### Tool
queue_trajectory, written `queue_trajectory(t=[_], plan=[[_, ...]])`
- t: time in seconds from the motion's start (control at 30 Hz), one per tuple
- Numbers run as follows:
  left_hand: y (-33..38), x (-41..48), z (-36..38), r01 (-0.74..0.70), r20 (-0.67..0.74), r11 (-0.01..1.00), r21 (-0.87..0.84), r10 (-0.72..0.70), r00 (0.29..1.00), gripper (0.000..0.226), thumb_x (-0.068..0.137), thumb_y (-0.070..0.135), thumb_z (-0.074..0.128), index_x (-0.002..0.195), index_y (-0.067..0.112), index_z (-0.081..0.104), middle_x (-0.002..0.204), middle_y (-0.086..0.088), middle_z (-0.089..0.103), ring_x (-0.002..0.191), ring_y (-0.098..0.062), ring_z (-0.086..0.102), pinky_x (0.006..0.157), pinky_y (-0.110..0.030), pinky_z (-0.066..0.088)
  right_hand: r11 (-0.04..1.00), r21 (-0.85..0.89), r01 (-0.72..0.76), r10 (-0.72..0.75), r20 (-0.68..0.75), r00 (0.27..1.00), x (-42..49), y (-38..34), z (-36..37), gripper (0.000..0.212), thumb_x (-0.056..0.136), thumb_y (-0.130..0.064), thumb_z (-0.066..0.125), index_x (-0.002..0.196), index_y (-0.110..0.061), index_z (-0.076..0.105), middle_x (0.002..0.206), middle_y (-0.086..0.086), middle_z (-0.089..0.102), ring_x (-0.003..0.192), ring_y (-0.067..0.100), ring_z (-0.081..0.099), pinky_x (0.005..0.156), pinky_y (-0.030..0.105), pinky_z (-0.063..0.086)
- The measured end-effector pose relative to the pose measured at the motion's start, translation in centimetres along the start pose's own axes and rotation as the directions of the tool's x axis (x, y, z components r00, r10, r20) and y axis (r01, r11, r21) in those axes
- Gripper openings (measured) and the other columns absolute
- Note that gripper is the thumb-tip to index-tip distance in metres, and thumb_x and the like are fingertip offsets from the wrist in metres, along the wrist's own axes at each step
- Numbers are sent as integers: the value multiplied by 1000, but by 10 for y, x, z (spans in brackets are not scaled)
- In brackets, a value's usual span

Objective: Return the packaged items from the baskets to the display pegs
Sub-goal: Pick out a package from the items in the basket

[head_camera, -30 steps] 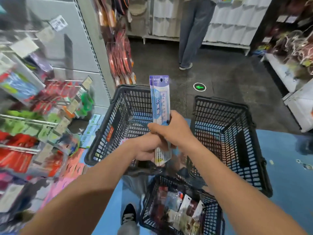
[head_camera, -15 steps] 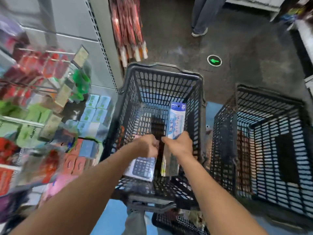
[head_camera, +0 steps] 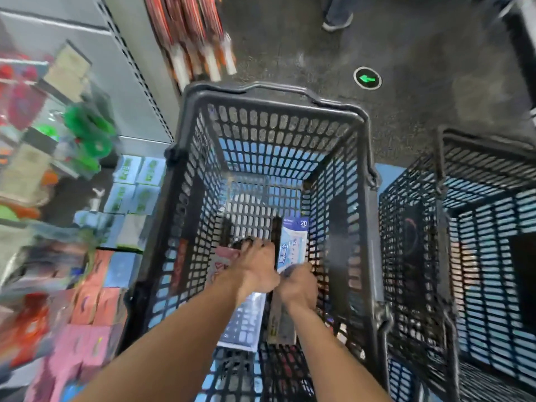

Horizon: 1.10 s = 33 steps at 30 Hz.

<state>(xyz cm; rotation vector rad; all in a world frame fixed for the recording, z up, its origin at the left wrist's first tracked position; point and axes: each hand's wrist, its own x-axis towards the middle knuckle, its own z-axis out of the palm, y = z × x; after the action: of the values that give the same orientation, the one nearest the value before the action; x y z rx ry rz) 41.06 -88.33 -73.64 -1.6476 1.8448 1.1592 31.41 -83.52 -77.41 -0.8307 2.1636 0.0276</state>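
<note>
**Both hands are reaching down inside the black basket.**

The long blue pack (head_camera: pixel 293 245) is standing on end against the right wall of the basket (head_camera: pixel 275 91), and the right hand (head_camera: pixel 300 287) is gripping its lower part. The left hand (head_camera: pixel 256 264) is hovering over a pink pack (head_camera: pixel 224 255), though its grasp is unclear. A calculator pack (head_camera: pixel 243 323) is lying under the wrists. The blue pack's corner is probably risking a snag in the mesh while lifting out.

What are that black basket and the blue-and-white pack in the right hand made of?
The black basket looks like moulded plastic with a matt finish: its walls are a grid of rounded slots. The blue-and-white pack, gripped by the right hand, is probably printed card under glossy film, since it stands flat and stiff. Blur leaves that open.
</note>
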Motion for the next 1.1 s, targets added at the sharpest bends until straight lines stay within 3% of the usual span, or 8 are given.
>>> queue_trajectory(t=[0.17, 0.33, 0.43, 0.57, 0.7, 0.83, 0.97, 1.1], plan=[[-4, 20, 12, -35, 68, 992, 123, 27, 997, 69, 94, 28, 54, 156, 17, 26, 164, -9, 19, 148, -36, 21, 119, -62, 21, 996, -80, -40, 38, -26, 999, 8, -5, 5, 34, 99, -26, 56, 125, -5, 52, 120, 16, 68, 108, 30, 67, 73, 30, 51], [-10, 26, 9, -40, 72, 988, 147, 30, 997, 59, 96, 28, 50, 152, 21, 32, 159, -10, 29, 143, -35, 32, 117, -58, 29, 974, -189, -122, 123, -2, 992, 3, -18, 3, 51, 99, -42, 52, 132, -5, 41, 129, 14, 60, 119, 31, 59, 84, 35, 52], [-15, 24, 9, -53, 70, 992, 118, 44, 997, 55, 98, 30, 48, 151, 25, 34, 156, -6, 35, 141, -31, 37, 115, -58, 31, 936, -317, -154, 166, 11, 986, 0, -20, 4, 55, 99, -51, 50, 131, -7, 42, 128, 9, 62, 116, 25, 61, 75, 35, 49], [-20, 23, 8, -79, 27, 993, 88, 77, 997, 49, 101, 31, 45, 149, 28, 38, 151, -2, 40, 138, -27, 41, 116, -53, 32, 929, -350, -119, 139, 33, 990, -1, -18, 5, 45, 101, -44, 50, 128, -9, 43, 123, 6, 62, 112, 22, 62, 72, 32, 49], [-23, 23, 4, -92, 44, 992, 84, 89, 995, 48, 101, 35, 44, 148, 30, 38, 154, -2, 39, 140, -27, 40, 116, -51, 32, 917, -398, -29, 78, 108, 991, -2, -19, -5, 45, 100, -32, 59, 135, -6, 49, 132, 11, 56, 122, 26, 58, 91, 36, 56], [-28, 17, 1, -99, 19, 994, 41, 98, 995, 51, 102, 36, 44, 152, 24, 36, 158, -2, 37, 141, -26, 40, 114, -45, 36, 972, -229, -46, 71, 100, 992, -8, -17, -7, 44, 88, -27, 74, 124, -13, 54, 121, 7, 63, 107, 25, 64, 86, 35, 59], [-29, 12, 1, -113, -158, 993, 20, 114, 981, 33, 95, 29, 53, 127, 19, 59, 130, -6, 59, 114, -25, 58, 97, -37, 50, 992, -126, 16, -6, 81, 997, -16, -19, -22, 47, 89, -21, 72, 127, -9, 47, 124, 9, 61, 108, 25, 60, 84, 29, 51], [-27, -3, -5, -144, -259, 989, -44, 128, 957, 30, 94, 21, 59, 122, 12, 62, 123, -9, 62, 113, -29, 59, 96, -36, 49, 989, -64, 136, -129, 109, 986, -28, -31, -37, 42, 90, -32, 69, 119, -10, 49, 113, 5, 63, 102, 27, 61, 78, 32, 50]])
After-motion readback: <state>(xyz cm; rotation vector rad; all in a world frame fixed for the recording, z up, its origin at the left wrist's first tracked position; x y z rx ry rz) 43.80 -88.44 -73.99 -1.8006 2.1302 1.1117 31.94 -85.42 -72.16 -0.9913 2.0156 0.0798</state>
